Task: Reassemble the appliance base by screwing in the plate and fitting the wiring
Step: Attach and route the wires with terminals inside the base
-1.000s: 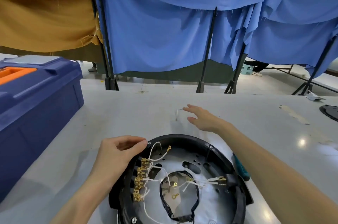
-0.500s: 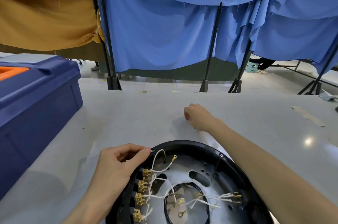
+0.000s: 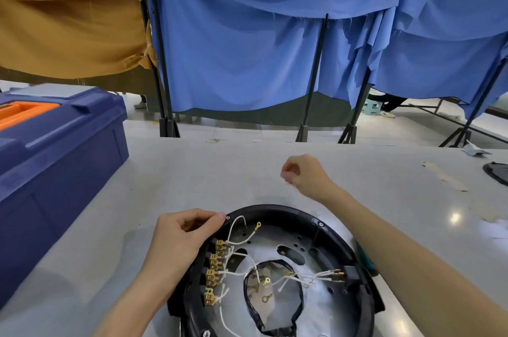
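The round black appliance base lies open-side up at the near table edge. Inside it sits a silvery metal plate with a dark central opening. White wires with brass terminals run along its left inner wall. My left hand grips the base's upper left rim between thumb and fingers. My right hand is raised just above the table beyond the base. Its fingers are curled and pinched around a small piece that is blurred and mostly hidden.
A large blue toolbox with an orange handle stands at the left. A green-handled tool peeks out beside my right forearm. A black object lies at the right table edge, with tape residue nearby. Blue and tan curtains hang behind.
My right hand reached out open toward a small thin piece on the table, closed over it, and has now lifted off the surface. My left hand stayed on the rim.
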